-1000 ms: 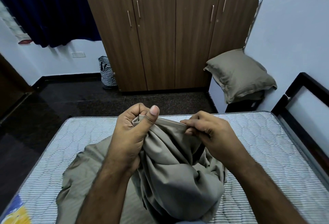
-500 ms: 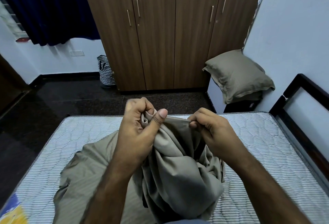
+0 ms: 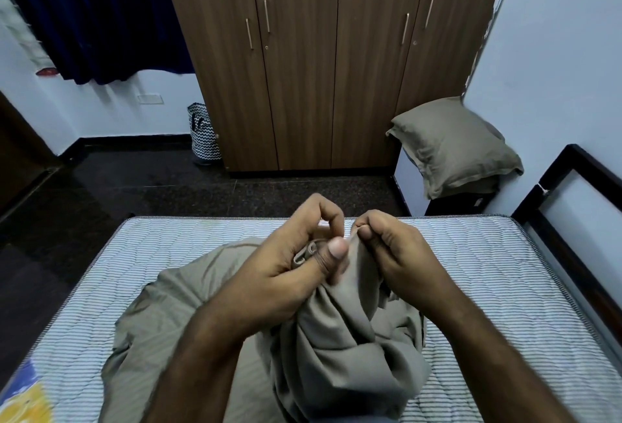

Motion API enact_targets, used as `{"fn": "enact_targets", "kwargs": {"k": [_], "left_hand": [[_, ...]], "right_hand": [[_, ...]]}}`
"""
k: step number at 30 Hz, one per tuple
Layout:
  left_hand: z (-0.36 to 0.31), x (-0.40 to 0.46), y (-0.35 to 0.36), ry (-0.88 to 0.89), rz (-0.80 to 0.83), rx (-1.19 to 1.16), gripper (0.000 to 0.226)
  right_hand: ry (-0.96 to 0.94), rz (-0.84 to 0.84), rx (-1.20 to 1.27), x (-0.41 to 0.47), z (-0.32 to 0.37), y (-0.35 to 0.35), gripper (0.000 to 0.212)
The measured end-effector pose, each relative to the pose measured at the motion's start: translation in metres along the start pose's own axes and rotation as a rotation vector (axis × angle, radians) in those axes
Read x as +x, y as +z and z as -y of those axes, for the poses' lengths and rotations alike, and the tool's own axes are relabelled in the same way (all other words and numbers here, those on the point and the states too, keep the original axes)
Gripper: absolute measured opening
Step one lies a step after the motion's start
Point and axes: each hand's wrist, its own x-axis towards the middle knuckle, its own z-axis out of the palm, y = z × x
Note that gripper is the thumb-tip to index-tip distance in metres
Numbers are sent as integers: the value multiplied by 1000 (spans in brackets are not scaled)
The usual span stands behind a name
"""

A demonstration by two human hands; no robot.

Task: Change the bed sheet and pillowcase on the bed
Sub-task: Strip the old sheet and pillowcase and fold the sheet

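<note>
While the left hand [image 3: 286,274] and right hand [image 3: 400,254] pinch the grey sheet [image 3: 336,338], striped mattress [image 3: 488,288] beneath, no readable writing

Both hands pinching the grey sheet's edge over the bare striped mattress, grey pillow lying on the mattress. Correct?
Not quite. The pillow isn't on the mattress; the head view shows it on a stand beside the wardrobe. The left hand and right hand do pinch the sheet.
</note>
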Motion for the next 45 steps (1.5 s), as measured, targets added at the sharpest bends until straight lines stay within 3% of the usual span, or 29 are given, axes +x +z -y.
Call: {"fn": "enact_targets", "kwargs": {"k": [4, 7, 9, 12, 16, 20, 25, 31, 38, 45], "left_hand": [[12, 7, -18, -213, -142, 702, 44], [23, 14, -16, -354, -76, 961, 53], [30, 15, -15, -318, -57, 902, 51], [35, 10, -18, -185, -146, 605, 50], [27, 8, -6, -52, -219, 338, 43], [19, 5, -7, -50, -227, 162, 42], [18, 0, -11, -56, -164, 155, 45], [16, -3, -10, -27, -127, 142, 45], [12, -3, -10, 15, -87, 155, 46], [6, -2, -6, 66, 116, 118, 49]], "right_hand": [[-23, 120, -91, -2, -6, -2, 17], [-64, 189, -68, -3, 2, 6, 16], [-58, 152, -3, -2, 5, 5, 18], [2, 143, 106, -2, -1, -3, 13], [-50, 177, 78, -2, -9, -5, 10], [-52, 201, 113, -3, -13, -7, 12], [9, 229, 157, -3, -15, -10, 10], [135, 229, 286, -3, -15, -13, 31], [-25, 227, 147, -5, -11, -17, 60], [-85, 204, 114, -3, -8, -7, 57]]}}
